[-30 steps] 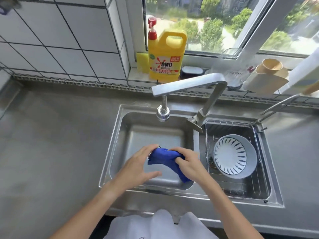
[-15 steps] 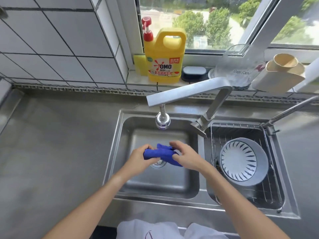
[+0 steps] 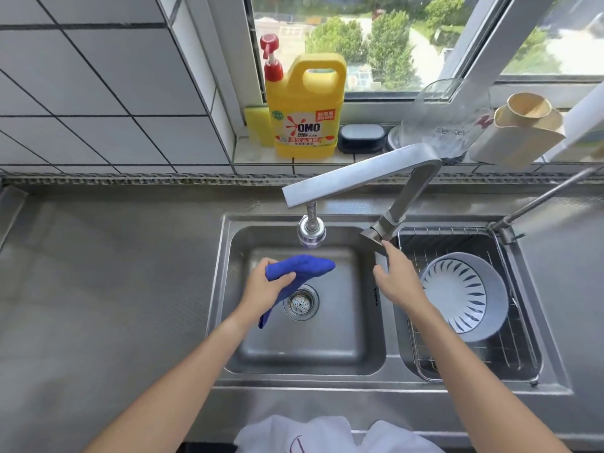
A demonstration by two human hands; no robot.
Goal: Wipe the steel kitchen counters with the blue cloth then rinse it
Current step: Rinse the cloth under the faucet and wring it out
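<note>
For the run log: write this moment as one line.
phase: rinse setup | left hand: grips blue cloth over left basin | right hand: open, fingertips at faucet lever | water: none visible

Faucet spout (image 3: 353, 173) overhangs the left basin (image 3: 304, 358); the basin floor lies open.

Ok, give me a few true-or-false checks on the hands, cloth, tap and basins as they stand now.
1. The left hand grips the blue cloth over the left basin. True.
2. The right hand also holds the cloth. False: it is off the cloth, fingertips up at the tap lever.
3. Water is visibly running from the spout. False: no stream shows.
4. A white bowl sits in the wire rack in the right basin. True.
5. The yellow bottle stands in the left basin. False: it stands on the window sill.
</note>
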